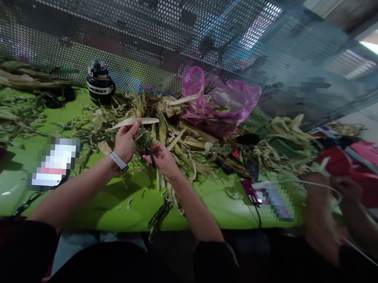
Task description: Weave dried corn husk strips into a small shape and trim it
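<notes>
Across the green table (104, 211) lies a heap of dry husks (204, 146), a pink bag (220, 122) slumped at its back. Over the heap, right in front of the person, the left hand (125, 142) pinches a pale strip (148, 121) between thumb and fingers; just beside it, the right hand's (164, 160) fingers curl round dark scissors (150, 153).

Perforated screen (134, 40) behind green table (108, 209)
</notes>
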Available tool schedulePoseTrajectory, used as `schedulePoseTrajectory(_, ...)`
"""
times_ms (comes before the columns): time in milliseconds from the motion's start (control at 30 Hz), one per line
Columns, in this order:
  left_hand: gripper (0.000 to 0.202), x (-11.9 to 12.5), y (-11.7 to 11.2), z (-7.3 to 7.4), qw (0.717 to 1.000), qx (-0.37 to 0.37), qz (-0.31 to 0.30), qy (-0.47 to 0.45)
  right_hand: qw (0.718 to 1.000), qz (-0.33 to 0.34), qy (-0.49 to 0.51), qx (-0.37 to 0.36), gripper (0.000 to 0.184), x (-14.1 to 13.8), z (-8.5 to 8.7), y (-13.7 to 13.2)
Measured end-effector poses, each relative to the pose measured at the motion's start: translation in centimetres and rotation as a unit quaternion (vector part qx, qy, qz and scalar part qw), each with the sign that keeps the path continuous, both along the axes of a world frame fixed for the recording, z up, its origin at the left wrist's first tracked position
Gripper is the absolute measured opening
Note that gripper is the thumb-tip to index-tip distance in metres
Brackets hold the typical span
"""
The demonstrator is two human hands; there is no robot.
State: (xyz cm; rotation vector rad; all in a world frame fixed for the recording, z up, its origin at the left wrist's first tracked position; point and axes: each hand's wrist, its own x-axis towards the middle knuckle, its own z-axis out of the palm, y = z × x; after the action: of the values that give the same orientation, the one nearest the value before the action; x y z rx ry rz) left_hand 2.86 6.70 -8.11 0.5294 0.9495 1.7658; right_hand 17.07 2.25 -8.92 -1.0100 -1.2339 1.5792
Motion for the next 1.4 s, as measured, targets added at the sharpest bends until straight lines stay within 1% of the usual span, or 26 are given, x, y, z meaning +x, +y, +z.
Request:
schedulePoseTrajectory(233,0.029,0.0,0.0,-0.6,1.000,0.015,0.020,-0.001,0.999,-0.045,0.004,-0.018,0.055,-0.5,-0.1,0.0)
schedulePoseTrajectory(367,0.028,-0.2,0.1,-0.2,0.999,0.016,0.032,0.000,0.999,-0.031,-0.015,-0.017,0.053,-0.5,-0.5,0.0)
schedulePoseTrajectory(467,0.026,-0.2,0.0,-0.1,0.999,0.021,0.036,0.011,0.999,-0.029,-0.010,-0.025,0.056,-0.6,-0.8,0.1)
schedulePoseTrajectory(533,0.025,0.2,-0.3,-0.3,0.999,0.033,0.028,0.021,0.999,-0.036,-0.002,-0.022,0.058,-0.7,-0.9,0.2)
schedulePoseTrajectory(633,0.024,1.3,-1.2,-1.1,0.998,0.049,-0.004,0.031,0.998,-0.059,0.005,-0.004,0.060,-0.7,-1.0,0.4)
schedulePoseTrajectory(767,0.024,2.5,-2.2,-1.7,0.998,0.041,-0.037,0.032,0.997,-0.079,0.000,0.015,0.059,-0.4,-1.0,0.6)
schedulePoseTrajectory(933,0.025,2.2,-2.0,-1.7,0.997,0.047,-0.026,0.048,0.997,-0.069,-0.019,0.028,0.055,-0.1,-1.5,0.9)
schedulePoseTrajectory(1033,0.023,1.9,-1.8,-1.6,0.997,0.046,-0.020,0.052,0.996,-0.077,-0.022,0.036,0.054,-0.1,-1.7,0.7)
schedulePoseTrajectory(1133,0.021,1.9,-2.0,-1.3,0.997,0.048,-0.023,0.061,0.996,-0.084,-0.024,0.024,0.053,-0.3,-1.4,0.5)
schedulePoseTrajectory(1267,0.021,1.4,-2.0,-0.7,0.996,0.029,-0.046,0.070,0.995,-0.097,-0.031,0.016,0.053,0.1,-1.2,0.9)
schedulePoseTrajectory(1333,0.020,0.7,-1.8,0.0,0.995,0.014,-0.072,0.064,0.995,-0.071,-0.067,0.016,0.052,0.7,-1.4,1.4)
schedulePoseTrajectory(1400,0.020,-0.1,-1.7,0.9,0.992,0.006,-0.104,0.064,0.986,-0.019,-0.160,0.028,0.048,1.6,-1.9,2.0)
